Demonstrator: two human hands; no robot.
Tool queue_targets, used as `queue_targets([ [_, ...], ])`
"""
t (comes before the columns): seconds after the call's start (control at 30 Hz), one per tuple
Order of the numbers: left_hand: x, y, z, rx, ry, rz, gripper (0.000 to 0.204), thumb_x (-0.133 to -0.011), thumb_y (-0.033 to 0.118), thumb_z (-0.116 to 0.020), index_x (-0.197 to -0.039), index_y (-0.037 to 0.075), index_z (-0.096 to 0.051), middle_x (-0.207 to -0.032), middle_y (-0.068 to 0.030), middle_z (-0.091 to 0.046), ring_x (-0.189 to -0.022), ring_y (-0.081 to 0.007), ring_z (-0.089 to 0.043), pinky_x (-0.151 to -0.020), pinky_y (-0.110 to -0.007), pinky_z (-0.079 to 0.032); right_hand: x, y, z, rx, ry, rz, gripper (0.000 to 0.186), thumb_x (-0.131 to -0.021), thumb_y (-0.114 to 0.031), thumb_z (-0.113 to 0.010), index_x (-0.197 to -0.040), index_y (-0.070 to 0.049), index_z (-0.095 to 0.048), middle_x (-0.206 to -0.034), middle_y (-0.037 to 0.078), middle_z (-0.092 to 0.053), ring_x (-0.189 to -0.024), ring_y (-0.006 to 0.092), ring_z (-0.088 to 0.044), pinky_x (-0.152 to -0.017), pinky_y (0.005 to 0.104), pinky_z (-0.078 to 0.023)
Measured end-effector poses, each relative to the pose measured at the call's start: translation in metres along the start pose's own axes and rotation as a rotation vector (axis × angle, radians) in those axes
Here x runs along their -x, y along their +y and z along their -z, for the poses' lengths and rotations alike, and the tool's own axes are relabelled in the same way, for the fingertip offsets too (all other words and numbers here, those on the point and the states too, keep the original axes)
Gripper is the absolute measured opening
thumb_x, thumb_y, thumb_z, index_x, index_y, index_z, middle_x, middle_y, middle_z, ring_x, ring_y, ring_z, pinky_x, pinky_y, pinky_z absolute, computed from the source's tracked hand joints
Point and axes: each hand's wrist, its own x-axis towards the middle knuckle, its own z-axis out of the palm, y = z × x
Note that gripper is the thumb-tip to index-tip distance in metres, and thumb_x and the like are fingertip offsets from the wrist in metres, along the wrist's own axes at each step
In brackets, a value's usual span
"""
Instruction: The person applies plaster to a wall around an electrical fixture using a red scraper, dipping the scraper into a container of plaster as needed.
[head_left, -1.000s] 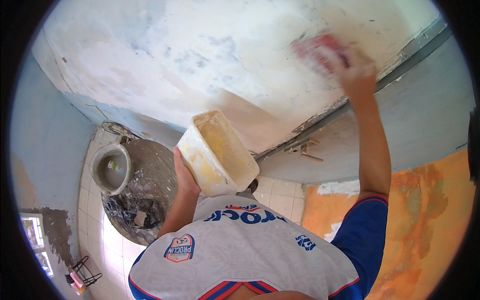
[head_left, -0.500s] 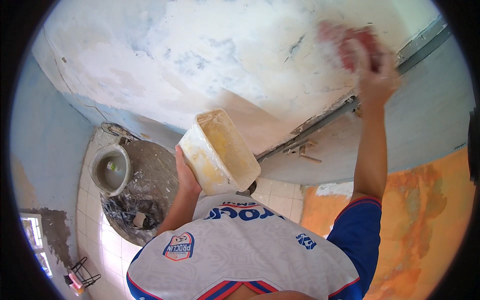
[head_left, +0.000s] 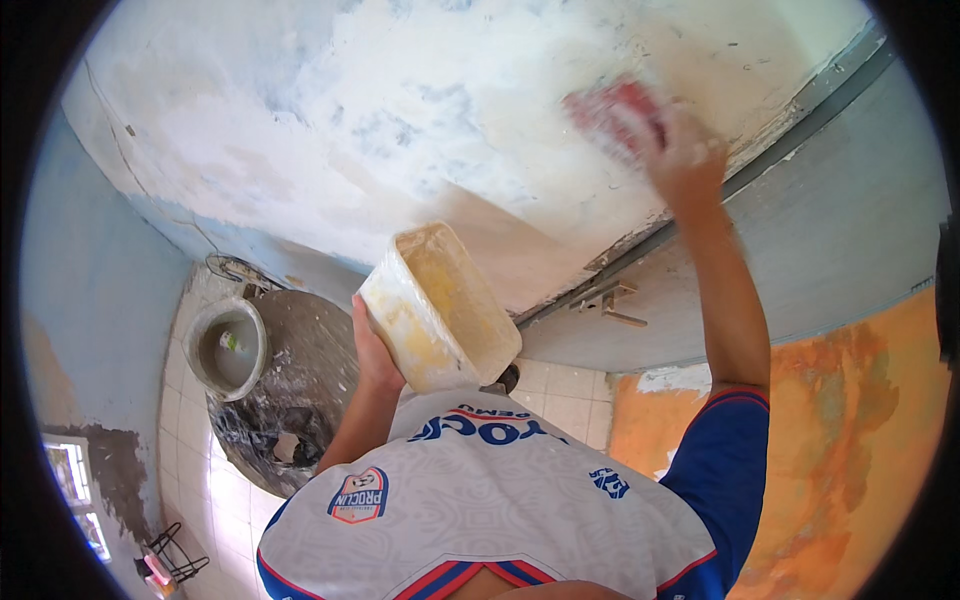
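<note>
My left hand (head_left: pixel 374 355) grips a pale rectangular plastic tub (head_left: pixel 405 335) at waist height, streaked white and yellowish inside and out. My right hand (head_left: pixel 685 165), raised against the patchy white and pale-blue wall (head_left: pixel 380 110), is wrapped round a red object (head_left: pixel 612 112) coated with white material. Motion blur hides exactly what kind of object this is and whether all of it touches the surface.
Below left, a round bucket (head_left: pixel 226 350) with grey liquid rests on a stained round surface (head_left: pixel 310 360) over tiled floor (head_left: pixel 565 390). A grey strip (head_left: pixel 760 160) edges the wall. Orange wall (head_left: pixel 820 430) is at right, a window (head_left: pixel 72 475) and black rack (head_left: pixel 180 560) at lower left.
My right hand and the red object swung up and right half a second ago and are now back down and to the left. My left hand and tub are almost still.
</note>
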Motion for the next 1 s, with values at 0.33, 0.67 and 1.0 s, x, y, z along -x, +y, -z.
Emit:
queue_targets([
  [0.33,-0.001,0.0,0.008,0.011,0.024,-0.007,0.07,-0.105,0.06,-0.027,-0.148,0.007,-0.042,-0.142,-0.0122,-0.054,-0.127,-0.0283,-0.056,-0.106,-0.042,-0.047,-0.008,0.014,0.005,-0.083,0.018,-0.108,0.031,-0.085,-0.031,-0.08,-0.102,-0.006,-0.071,-0.081,0.006,-0.072,-0.063,0.0181,-0.07,-0.054,0.0308,-0.055],
  [0.67,0.003,0.0,0.004,0.007,0.027,0.009,0.068,-0.105,0.058,-0.026,-0.147,0.007,-0.042,-0.141,-0.0128,-0.055,-0.126,-0.0282,-0.057,-0.106,-0.042,-0.047,0.012,0.001,0.007,0.184,-0.009,-0.109,0.033,-0.09,-0.03,-0.077,-0.106,-0.002,-0.071,-0.08,0.009,-0.073,-0.064,0.0195,-0.072,-0.054,0.0296,-0.056],
  [1.0,0.006,-0.004,0.005,0.006,0.023,0.006,0.069,-0.105,0.059,-0.027,-0.148,0.007,-0.042,-0.142,-0.0124,-0.055,-0.126,-0.0282,-0.057,-0.106,-0.042,-0.046,-0.006,0.007,0.017,0.02,0.071,-0.177,0.031,-0.086,-0.032,-0.08,-0.095,-0.005,-0.068,-0.079,0.01,-0.072,-0.062,0.0227,-0.07,-0.056,0.0318,-0.055],
])
